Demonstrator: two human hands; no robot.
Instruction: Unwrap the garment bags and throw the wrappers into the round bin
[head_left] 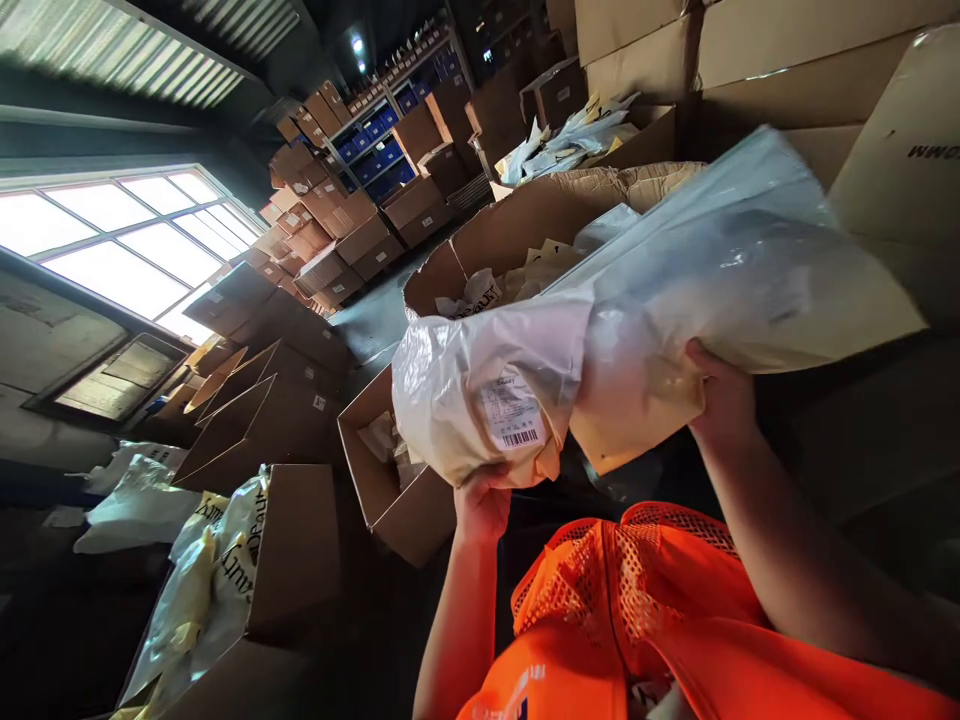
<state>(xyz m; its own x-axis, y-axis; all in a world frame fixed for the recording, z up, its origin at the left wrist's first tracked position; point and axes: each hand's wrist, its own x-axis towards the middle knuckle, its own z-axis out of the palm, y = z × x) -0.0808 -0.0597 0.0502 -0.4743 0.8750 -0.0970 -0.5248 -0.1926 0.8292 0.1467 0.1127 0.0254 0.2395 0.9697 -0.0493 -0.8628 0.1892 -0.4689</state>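
Note:
My left hand is closed on the lower edge of a white plastic mailing bag. A printed label with a barcode faces me on that bag, and its contents make it bulge. To the right, my right hand grips the lower edge of a larger clear plastic bag, milky and yellowish along its bottom. What lies inside the clear bag is too blurred to name. The two bags touch and overlap in front of my chest, above an open carton.
Behind the bags stands a large open carton holding more packages. Another carton at lower left is filled with printed bags. Stacked boxes and a shelf with blue bins stand farther back. Tall cartons rise at right.

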